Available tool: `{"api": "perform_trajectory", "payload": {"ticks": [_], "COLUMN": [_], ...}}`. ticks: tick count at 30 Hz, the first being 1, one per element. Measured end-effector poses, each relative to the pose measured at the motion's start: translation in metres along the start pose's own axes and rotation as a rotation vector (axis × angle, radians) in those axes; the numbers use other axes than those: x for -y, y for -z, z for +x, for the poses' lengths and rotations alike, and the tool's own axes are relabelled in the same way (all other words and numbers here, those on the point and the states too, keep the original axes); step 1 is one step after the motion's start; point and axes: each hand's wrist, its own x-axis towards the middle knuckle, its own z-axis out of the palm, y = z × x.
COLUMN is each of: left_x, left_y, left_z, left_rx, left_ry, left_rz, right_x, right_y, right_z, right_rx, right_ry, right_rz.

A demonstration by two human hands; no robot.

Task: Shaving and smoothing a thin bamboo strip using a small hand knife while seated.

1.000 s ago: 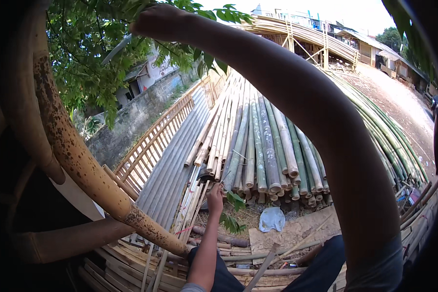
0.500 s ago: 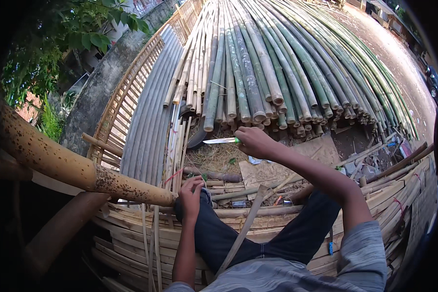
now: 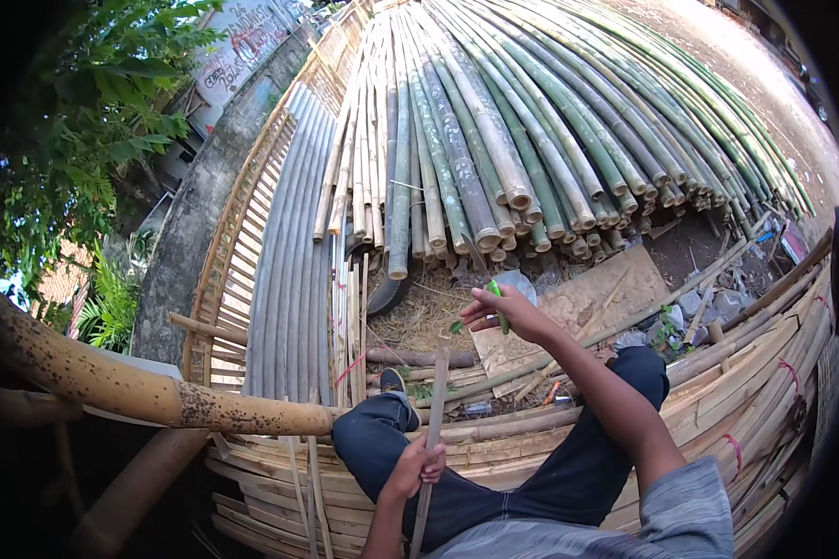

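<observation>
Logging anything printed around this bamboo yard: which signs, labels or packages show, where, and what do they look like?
Painted wall sign: top left behind the leaves, pale panel with reddish lettering.
Clear plastic bag: on the ground beyond the right hand, crumpled, whitish.
No screens or labels that I can make out.

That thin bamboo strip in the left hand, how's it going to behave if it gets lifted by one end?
The bamboo strip is long and narrow, so it will probably flex and sway at its free end. It looks light, since the left hand holds it upright alone. Being flat, it seems unlikely to roll if laid on the split-bamboo stack.
</observation>
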Motion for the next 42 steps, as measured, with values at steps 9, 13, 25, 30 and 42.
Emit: {"api": "perform_trajectory", "payload": {"ticks": [9,13,25,30,42], "left_x": [-0.104,-0.120,-0.078,-0.070,-0.078], "left_y": [-0.029,-0.040,-0.031,-0.037,-0.042], "left_z": [0.143,0.191,0.202,0.204,0.204], "left_rx": [0.216,0.310,0.538,0.490,0.184], "left_ry": [-0.102,-0.038,0.167,0.137,-0.046], "left_rz": [-0.147,-0.212,-0.099,-0.236,-0.189], "right_x": [-0.001,0.022,0.058,0.052,0.039], "right_y": [-0.008,0.025,0.098,0.083,0.057], "right_z": [0.000,0.023,0.046,0.043,0.042], "right_rx": [0.039,-0.046,-0.456,-0.365,-0.382], "right_ry": [0.240,0.237,0.376,0.272,0.205], "right_rz": [0.049,-0.044,0.026,-0.093,-1.150]}}
